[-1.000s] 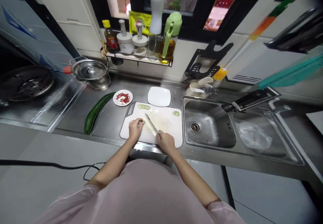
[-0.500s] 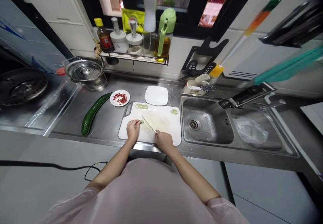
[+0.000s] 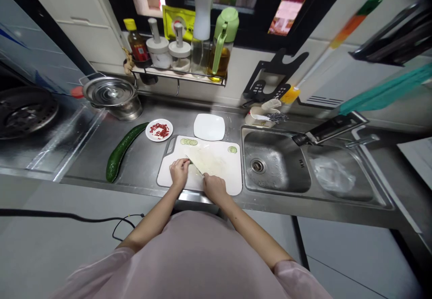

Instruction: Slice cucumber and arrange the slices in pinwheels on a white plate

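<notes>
My right hand (image 3: pixel 215 189) is closed around the handle of a knife (image 3: pixel 195 166), whose blade slants up and left over the white cutting board (image 3: pixel 222 180). At the blade's left side, my left hand (image 3: pixel 179 172) pinches a small green cucumber piece, mostly hidden by the fingers. Beyond the hands, overlapping cucumber slices (image 3: pixel 188 142) lie in a row near the board's far left edge. A smaller bunch of cucumber pieces (image 3: pixel 232 149) rests in the far right corner. A long whole cucumber (image 3: pixel 122 154) lies on the counter left of the board.
Behind the board stand a small plate of chopped red pieces (image 3: pixel 147 133) and a white square plate (image 3: pixel 209 127). A lidded steel pot (image 3: pixel 130 110) is at the back left. The sink (image 3: pixel 276 166) adjoins on the right. A shelf of condiment bottles (image 3: pixel 184 75) hangs above.
The knife and my right hand have shifted slightly left, bringing the blade closer to my left fingers. My left hand stays nearly in place, still pinching the piece. The view has moved slightly.
</notes>
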`<state>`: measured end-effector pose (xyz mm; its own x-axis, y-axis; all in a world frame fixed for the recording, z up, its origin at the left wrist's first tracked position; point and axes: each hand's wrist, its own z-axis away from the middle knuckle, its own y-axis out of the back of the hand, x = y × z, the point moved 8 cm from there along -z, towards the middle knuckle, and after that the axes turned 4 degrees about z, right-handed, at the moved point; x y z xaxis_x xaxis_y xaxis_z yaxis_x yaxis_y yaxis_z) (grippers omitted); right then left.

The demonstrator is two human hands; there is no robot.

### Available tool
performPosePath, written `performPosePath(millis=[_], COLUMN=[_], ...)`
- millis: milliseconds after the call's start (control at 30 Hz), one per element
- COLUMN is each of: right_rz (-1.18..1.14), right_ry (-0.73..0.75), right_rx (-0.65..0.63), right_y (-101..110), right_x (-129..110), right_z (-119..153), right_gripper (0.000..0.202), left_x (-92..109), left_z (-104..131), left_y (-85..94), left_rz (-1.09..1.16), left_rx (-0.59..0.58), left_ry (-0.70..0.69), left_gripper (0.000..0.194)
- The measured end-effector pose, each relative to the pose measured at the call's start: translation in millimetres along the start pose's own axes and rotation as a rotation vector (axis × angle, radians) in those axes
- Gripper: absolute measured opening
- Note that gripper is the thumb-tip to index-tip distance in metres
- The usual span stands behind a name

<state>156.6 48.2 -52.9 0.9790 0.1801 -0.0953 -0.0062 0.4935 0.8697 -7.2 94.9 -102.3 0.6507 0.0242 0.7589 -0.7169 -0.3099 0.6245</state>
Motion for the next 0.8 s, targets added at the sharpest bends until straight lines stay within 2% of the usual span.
performPosePath(millis=[267, 500, 800], right_rz=[-0.028, 0.000, 0.047], right_ry=[-0.054, -0.032, -0.011], right_rx=[-0.008, 0.026, 0.012], right_y=[3, 4, 1], right_x=[8, 3, -2], right_z=[0, 1, 2], right_gripper=[0.032, 0.031, 0.028], left_x=[5, 6, 4], left_z=[-1, 0, 0], left_y=[-6.2, -4.7, -6.4], left_rz=[0.019, 0.053, -0.011], left_rx=[-0.034, -0.007, -0.022], left_ry=[-0.020, -0.016, -0.017], left_gripper=[0.019, 0.020, 0.017])
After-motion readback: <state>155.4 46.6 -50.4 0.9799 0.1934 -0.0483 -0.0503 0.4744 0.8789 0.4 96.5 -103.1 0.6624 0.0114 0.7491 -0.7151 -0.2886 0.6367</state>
